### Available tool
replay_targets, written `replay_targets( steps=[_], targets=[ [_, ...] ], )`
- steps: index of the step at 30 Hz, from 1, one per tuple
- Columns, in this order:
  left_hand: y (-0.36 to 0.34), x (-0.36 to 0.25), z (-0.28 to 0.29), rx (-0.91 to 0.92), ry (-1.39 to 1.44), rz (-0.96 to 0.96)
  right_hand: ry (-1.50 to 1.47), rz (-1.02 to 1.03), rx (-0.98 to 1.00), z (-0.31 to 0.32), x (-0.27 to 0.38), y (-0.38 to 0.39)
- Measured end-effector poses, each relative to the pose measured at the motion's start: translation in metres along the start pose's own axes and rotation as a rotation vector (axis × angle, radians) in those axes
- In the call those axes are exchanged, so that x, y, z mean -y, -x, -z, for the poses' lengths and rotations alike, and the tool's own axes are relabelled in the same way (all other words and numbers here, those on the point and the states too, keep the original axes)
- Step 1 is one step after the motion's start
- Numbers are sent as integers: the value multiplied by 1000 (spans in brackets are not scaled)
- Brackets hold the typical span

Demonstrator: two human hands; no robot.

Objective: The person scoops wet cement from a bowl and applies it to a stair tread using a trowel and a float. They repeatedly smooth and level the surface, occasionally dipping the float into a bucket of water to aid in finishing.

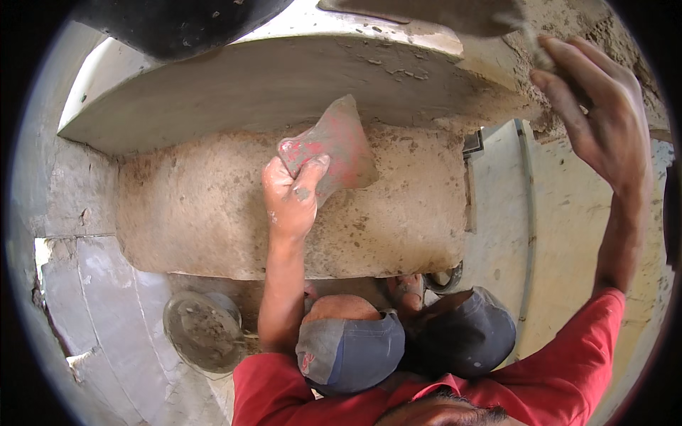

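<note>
My left hand (pixel 295 192) grips a thin, irregular flat piece (pixel 344 142) by its near corner, thumb on top. The piece is red under smears of grey mortar. At the upper right, my raised right hand (pixel 597 106) is closed around the handle of a trowel. The trowel's wide, dark blade (pixel 433 15) reaches left along the top edge, slightly blurred and partly cut off. Below the blade runs a curved band of smooth grey mortar (pixel 284 85), with rough ridges toward its right end.
A mortar-spattered tan surface (pixel 192 206) lies between the band and my knees. A bucket (pixel 202 332) of grey mortar stands at lower left, beside grey slabs (pixel 106 298). A dark rounded object (pixel 185 28) hangs over the upper left. Pale panels (pixel 568 213) lie at right.
</note>
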State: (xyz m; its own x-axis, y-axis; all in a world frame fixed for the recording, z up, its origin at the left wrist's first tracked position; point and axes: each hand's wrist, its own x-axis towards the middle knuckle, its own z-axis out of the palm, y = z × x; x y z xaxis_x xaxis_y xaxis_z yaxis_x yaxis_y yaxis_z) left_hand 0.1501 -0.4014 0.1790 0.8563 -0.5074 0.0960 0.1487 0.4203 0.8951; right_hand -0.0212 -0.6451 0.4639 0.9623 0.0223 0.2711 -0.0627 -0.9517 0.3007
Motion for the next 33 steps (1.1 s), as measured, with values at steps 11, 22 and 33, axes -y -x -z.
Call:
replay_targets(
  steps=[11, 22, 33],
  targets=[
    [33, -16, -3, -162, 347, 125, -567, -190, 253, -199, 81, 94],
    [40, -4, -74, 360, -527, -103, -2077, -918, -707, -185, 133, 67],
    [-70, -69, 87, 71, -1649, -1012, -2286, -1248, -443, -164, 108, 108]
  ],
)
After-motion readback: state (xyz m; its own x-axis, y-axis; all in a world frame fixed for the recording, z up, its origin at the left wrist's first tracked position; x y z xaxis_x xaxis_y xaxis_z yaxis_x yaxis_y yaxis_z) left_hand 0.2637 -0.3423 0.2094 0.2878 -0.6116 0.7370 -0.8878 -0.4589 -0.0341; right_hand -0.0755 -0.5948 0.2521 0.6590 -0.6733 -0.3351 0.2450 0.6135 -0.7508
